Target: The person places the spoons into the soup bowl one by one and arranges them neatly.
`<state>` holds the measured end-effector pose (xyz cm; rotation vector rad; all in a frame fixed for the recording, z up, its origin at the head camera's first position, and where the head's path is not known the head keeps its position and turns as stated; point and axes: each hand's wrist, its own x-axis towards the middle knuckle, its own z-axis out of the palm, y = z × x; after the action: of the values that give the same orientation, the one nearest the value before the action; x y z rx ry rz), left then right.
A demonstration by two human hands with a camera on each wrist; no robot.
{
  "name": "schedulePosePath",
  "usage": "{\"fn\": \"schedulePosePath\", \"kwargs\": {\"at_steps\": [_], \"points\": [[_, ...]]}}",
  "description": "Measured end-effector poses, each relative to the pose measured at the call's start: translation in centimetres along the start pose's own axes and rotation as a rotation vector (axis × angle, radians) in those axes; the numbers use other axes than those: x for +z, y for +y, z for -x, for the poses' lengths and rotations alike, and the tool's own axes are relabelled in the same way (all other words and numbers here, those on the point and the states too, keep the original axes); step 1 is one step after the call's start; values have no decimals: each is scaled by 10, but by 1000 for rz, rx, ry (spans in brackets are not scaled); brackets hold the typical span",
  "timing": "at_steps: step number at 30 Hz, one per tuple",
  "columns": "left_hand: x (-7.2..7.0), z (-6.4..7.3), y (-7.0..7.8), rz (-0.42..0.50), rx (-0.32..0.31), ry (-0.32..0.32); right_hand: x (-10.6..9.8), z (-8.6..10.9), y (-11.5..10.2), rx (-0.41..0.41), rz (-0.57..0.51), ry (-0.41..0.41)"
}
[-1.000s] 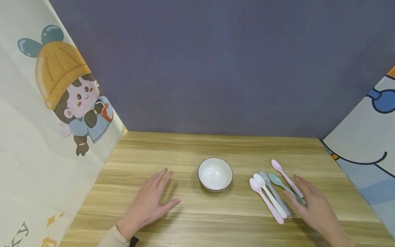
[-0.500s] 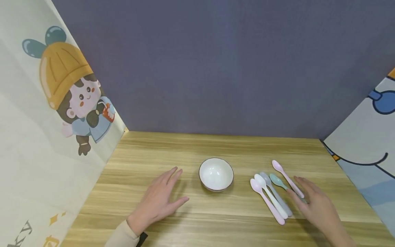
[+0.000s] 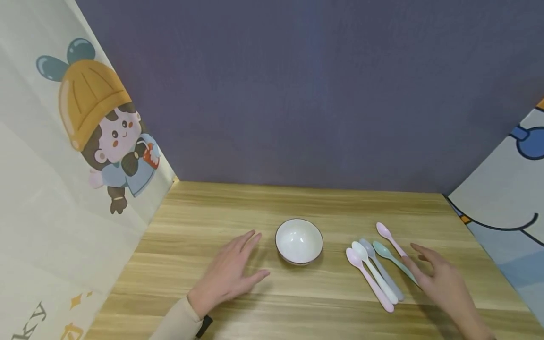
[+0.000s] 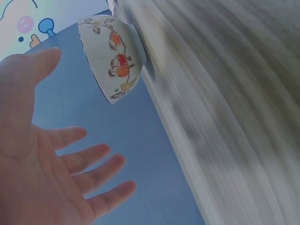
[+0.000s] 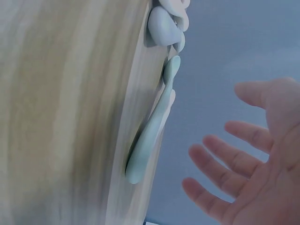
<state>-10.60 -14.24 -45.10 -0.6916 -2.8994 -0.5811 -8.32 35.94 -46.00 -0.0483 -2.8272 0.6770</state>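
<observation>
A white bowl [image 3: 299,241] with a dark rim stands upright on the table; its outer wall [image 4: 112,61] bears a painted orange and red branch pattern. My left hand [image 3: 229,269] hovers to its left, fingers spread, holding nothing. On the right lie several long-handled spoons: a pink spoon [image 3: 369,278], a white spoon [image 3: 376,271], a grey spoon [image 3: 384,274], a green spoon [image 3: 384,250] and a second pink spoon [image 3: 384,230] farther back. My right hand [image 3: 444,281] hangs above the handles of the last two, hiding their ends in the head view. Its palm [image 5: 276,178] holds nothing.
The wood-grain table [image 3: 263,311] ends at a dark blue-grey back panel [image 3: 297,94]. Cartoon-printed panels flank it: a child in a yellow hat [image 3: 91,99] on the left, a white figure with a blue detail [image 3: 531,141] on the right.
My left hand has drifted right, nearer the bowl. My right hand has shifted slightly right, its thumb now overlapping the far pink spoon's handle. The bowl and spoons lie as before.
</observation>
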Motion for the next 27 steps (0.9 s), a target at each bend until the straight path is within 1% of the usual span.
{"fn": "schedulePosePath", "kwargs": {"at_steps": [4,10,14,17,20,27], "points": [[3,-4,2,6,9,-2,0,-1,0,2,4,4],[6,-8,4,5,28,-22,4,-1,4,-11,5,7],[6,-12,5,14,35,-17,7,-2,9,-41,-1,22],[6,-17,7,25,40,-2,7,-6,11,-71,-1,34],[5,-22,10,34,37,0,5,-11,11,-79,3,23],[5,-30,14,19,25,-12,3,-17,14,-35,20,-37]]}}
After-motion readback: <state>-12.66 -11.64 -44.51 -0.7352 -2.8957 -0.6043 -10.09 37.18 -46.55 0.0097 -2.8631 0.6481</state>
